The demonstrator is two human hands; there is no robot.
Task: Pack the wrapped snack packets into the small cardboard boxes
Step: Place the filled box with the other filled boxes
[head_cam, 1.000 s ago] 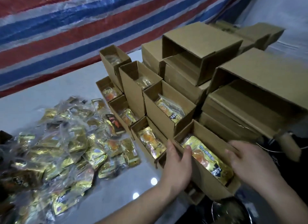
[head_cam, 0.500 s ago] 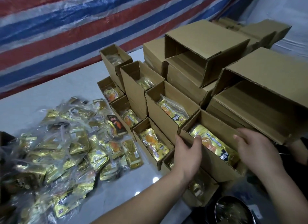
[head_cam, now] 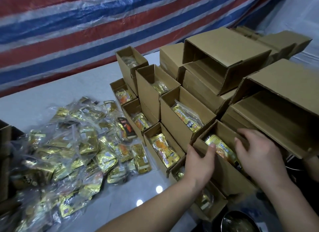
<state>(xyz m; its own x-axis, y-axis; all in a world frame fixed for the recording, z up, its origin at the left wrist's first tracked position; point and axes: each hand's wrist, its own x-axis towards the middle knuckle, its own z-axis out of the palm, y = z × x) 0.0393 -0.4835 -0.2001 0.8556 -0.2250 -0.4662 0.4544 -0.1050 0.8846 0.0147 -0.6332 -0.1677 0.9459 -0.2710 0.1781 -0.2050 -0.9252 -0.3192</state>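
Filled box [head_cam: 222,169] now lifted onto stack at 4 o'clock; left hand [head_cam: 200,164] and right hand [head_cam: 259,155] grasp its walls. Stacking step nearly done.

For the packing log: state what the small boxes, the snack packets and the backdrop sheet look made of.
small boxes: brown corrugated cardboard, matte; fluted edges show.
snack packets: apparently clear plastic over gold foil; glossy, crinkled glints.
backdrop sheet: probably woven plastic tarpaulin, striped red, white, blue, slight sheen.
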